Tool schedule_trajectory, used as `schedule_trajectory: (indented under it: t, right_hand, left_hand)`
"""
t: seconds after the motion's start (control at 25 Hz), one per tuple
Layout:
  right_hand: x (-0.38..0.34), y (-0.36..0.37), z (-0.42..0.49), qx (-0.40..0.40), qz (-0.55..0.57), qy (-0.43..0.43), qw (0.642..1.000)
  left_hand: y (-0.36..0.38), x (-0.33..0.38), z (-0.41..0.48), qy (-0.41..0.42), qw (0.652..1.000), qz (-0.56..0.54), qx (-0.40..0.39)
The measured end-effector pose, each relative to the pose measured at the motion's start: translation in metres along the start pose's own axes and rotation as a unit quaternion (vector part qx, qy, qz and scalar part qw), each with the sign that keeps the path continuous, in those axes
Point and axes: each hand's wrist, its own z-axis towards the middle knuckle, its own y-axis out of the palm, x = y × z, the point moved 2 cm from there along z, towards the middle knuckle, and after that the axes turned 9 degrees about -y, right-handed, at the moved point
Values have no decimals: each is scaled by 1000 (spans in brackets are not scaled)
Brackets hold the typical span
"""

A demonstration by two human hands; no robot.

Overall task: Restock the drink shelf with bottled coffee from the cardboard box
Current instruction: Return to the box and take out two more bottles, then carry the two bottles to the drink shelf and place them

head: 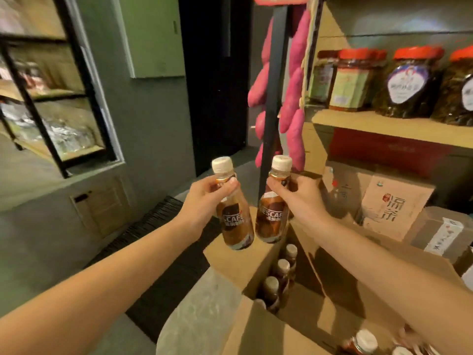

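Both hands are out near the middle of the view, each grasping a bottle. The left hand (204, 198) is curled round the neck of one Nescafé coffee bottle (236, 224) just under its pale cap. The right hand (300, 198) grips the neck of a second Nescafé bottle (271, 216) the same way. The two bottles hang side by side over the box, their bases leaning toward each other and nearly touching. Toward five o'clock the cardboard box (268, 329) stands open, with a row of capped bottles (282, 267) inside. At two o'clock a wooden shelf board (384, 126) carries red-lidded jars (409, 83), and a black upright post (271, 98) rises at twelve o'clock directly behind the bottles. Another rack (51, 98) sits at ten o'clock, too blurred to read. Which shelf takes the drinks cannot be told from here. The step appears to be carrying this pair to the shelf. A neck hold lets a full bottle swing, so it would help to spread the hands apart and bring the bottles upright. Each should then swing wide of the post. They are best set down one at a time, base flat and label outward, and let go only once each stands steady.
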Motion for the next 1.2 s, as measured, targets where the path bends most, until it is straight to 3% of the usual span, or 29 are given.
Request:
schedule_trajectory:
  t: [0.4, 0.8, 1.2]
  right_hand:
    - [-131, 293, 43, -201, 94, -108, 969]
    - [-232, 636, 50, -332, 166, -100, 923]
    - [-267, 914, 137, -393, 164, -149, 892]
  left_hand:
    - [-308, 17, -42, 48, 965, 16, 256]
    - [-628, 10, -73, 30, 927, 34, 374]
    - [-875, -26, 15, 29, 889, -2, 456]
